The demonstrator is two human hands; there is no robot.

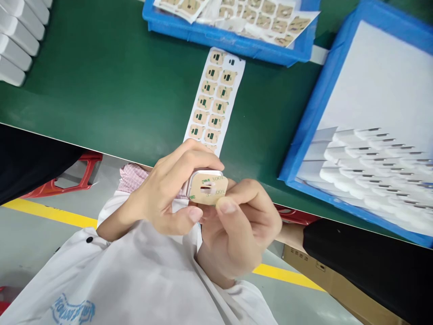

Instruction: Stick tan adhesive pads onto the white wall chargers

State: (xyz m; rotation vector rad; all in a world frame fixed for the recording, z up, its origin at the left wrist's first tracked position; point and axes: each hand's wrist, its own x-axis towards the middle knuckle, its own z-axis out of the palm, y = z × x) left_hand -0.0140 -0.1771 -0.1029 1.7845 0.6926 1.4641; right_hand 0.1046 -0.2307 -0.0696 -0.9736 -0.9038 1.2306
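My left hand (169,189) is wrapped round a small white part (190,184) with rounded corners, held above the table's front edge. A tan adhesive pad (213,195) with green print and a slot lies over the face of that part. The thumb and forefinger of my right hand (241,221) pinch the pad's lower right corner. Behind my hands, a white sheet (216,97) with two columns of tan pads lies on the green table (111,85). One spot at its top right has no tan pad. Its near end is hidden behind my left hand.
A blue tray (219,39) of pad sheets stands at the back. At the right, a blue bin (304,131) holds rows of white parts (365,171). More white parts (20,40) are at the far left. Dark sleeves of other people show at both sides.
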